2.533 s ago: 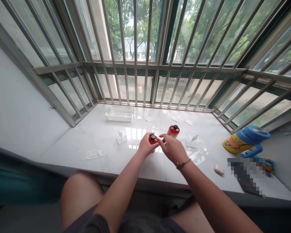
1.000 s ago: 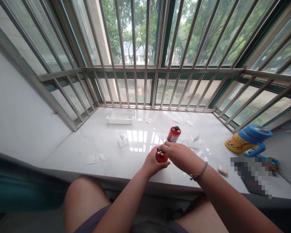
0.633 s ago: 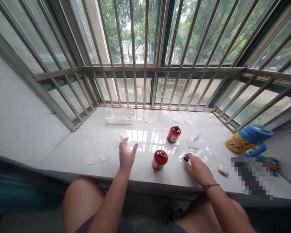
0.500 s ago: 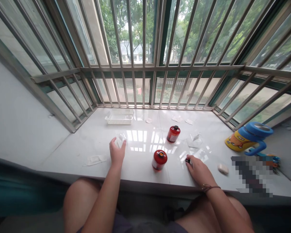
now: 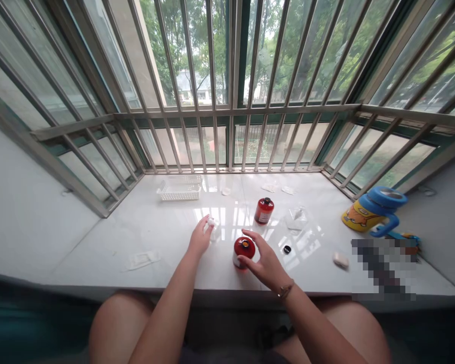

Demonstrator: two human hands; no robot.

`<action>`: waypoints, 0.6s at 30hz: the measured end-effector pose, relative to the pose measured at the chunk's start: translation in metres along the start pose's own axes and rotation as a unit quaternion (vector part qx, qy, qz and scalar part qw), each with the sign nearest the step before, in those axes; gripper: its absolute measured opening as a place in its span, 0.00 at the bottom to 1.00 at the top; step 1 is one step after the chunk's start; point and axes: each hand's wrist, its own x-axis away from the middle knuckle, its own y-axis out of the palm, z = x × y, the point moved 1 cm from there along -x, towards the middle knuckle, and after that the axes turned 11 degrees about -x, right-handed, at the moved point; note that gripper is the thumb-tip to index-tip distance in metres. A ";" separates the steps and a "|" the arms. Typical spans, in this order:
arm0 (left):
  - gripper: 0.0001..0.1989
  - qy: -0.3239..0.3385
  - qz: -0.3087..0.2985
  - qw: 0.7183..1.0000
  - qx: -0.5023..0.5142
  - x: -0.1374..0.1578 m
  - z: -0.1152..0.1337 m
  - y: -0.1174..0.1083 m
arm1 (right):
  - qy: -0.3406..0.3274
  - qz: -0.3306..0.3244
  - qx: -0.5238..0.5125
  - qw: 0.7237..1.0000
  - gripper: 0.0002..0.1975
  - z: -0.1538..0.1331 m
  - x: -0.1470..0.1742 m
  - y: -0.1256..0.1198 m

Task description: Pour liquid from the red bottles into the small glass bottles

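My left hand [image 5: 201,236] is pinched on a small clear container [image 5: 214,228] with a white top, just above or on the white surface. What exactly it is, I cannot make out. To its right stands an upright red bottle [image 5: 244,247] with an uncovered neck. Around that bottle's right side curves my right hand [image 5: 264,259], thumb in front and fingers behind, spread apart; a firm hold does not show. A black cap [image 5: 287,249] lies to the right of this hand. Farther back is a second red bottle [image 5: 264,211] with a black cap on.
A white basket [image 5: 179,189] sits at the back left. Clear packaging [image 5: 297,218], a flat white wrapper [image 5: 143,260] and a pale oval object [image 5: 340,260] lie about. At the right stands a blue-and-yellow mug [image 5: 373,211]. Window bars [image 5: 231,144] close off the back.
My right hand has left the black cap on the surface and moved left to the near red bottle. My left hand has moved right with the clear container. The view has shifted slightly.
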 end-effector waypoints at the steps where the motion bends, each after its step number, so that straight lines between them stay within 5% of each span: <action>1: 0.22 0.011 -0.015 1.000 0.004 0.007 0.006 0.006 | -0.001 -0.001 -0.008 1.000 0.32 0.001 0.000 0.008; 6: 0.18 0.026 -0.059 0.998 0.021 0.038 0.031 0.021 | -0.032 0.048 0.003 0.998 0.27 0.011 0.006 0.027; 10: 0.13 0.003 -0.037 0.998 0.050 0.048 0.038 0.027 | -0.048 0.081 0.042 0.995 0.27 0.017 0.014 0.020; 14: 0.16 -0.029 -0.016 0.993 0.116 0.051 0.038 0.033 | -0.058 0.104 0.067 0.991 0.25 0.021 0.025 0.008; 18: 0.30 -0.026 -0.077 0.984 0.160 0.051 0.035 0.034 | -0.054 0.129 0.083 0.987 0.27 0.026 0.033 0.003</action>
